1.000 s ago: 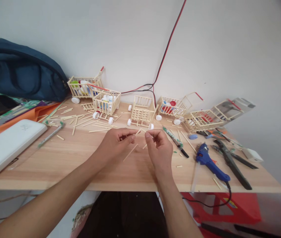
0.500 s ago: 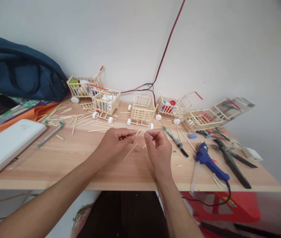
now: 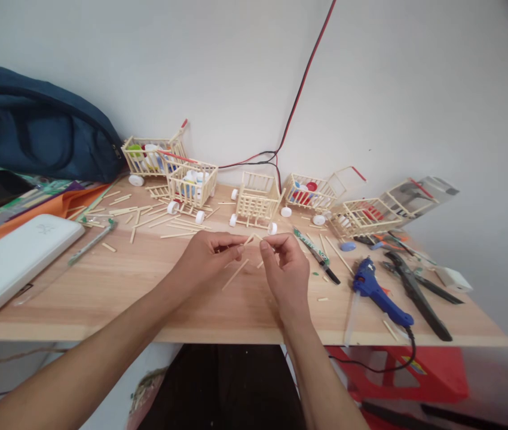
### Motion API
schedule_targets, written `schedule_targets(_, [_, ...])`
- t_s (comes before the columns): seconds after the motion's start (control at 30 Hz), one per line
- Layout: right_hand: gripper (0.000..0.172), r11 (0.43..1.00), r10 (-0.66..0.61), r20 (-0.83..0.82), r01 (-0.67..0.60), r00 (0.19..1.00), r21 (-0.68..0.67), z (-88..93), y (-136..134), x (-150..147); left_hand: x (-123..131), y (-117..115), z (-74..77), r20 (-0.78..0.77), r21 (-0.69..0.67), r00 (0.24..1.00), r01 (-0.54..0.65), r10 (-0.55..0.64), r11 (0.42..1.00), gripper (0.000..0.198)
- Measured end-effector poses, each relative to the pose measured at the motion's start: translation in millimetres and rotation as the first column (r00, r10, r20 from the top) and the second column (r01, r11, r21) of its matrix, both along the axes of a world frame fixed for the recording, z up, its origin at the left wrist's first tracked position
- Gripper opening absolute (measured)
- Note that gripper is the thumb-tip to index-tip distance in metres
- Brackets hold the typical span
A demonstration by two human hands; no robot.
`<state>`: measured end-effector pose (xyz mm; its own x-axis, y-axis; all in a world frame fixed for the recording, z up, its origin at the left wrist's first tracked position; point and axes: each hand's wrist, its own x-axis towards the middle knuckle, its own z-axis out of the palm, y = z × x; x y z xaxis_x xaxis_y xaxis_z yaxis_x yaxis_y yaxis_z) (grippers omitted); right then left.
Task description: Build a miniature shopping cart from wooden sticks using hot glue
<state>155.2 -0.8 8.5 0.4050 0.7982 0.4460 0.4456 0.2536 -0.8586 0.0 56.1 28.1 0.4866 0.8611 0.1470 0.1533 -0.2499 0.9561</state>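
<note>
My left hand (image 3: 211,258) and my right hand (image 3: 283,269) meet just above the middle of the wooden table (image 3: 115,292). Each hand has its fingers pinched together on a short thin wooden stick (image 3: 250,239) held between them. Another loose stick (image 3: 235,275) lies on the table right under my hands. A small stick-built cart with white wheels (image 3: 256,203) stands just behind my fingertips.
More stick carts (image 3: 191,182) stand along the wall, some with coloured caps inside. A blue glue gun (image 3: 377,292), black pliers (image 3: 418,292) and a pen (image 3: 317,254) lie at the right. A white case (image 3: 12,263) and a blue bag (image 3: 39,128) are at the left.
My right hand's fingers have shifted slightly upward and leftward on the stick; otherwise both hands stay in place.
</note>
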Motion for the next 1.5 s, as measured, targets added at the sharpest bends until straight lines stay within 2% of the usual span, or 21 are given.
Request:
schedule_targets(0.4, [0.008, 0.999, 0.009, 0.001, -0.009, 1.000, -0.036, 6.3, -1, -3, -2, 6, -6.3, -0.056, 0.093, 0.998, 0.020, -0.015, 0.996, 0.031])
schedule_targets(0.87, [0.006, 1.000, 0.011, -0.011, -0.011, 1.000, -0.030, 8.3, -2, -4, -1, 5, -5.8, -0.071, 0.015, 0.997, -0.030, 0.031, 0.999, 0.030])
schedule_targets(1.1, [0.006, 0.999, 0.008, -0.008, -0.009, 1.000, -0.031, 9.9, -3, -4, -1, 4, -0.8, -0.042, 0.069, 0.999, -0.021, 0.024, 0.997, 0.025])
schedule_targets(1.5, [0.008, 0.999, 0.009, -0.018, -0.010, 1.000, -0.041, 10.1, -3, -4, -2, 5, -1.4, -0.062, 0.064, 0.998, -0.008, 0.012, 0.998, 0.029])
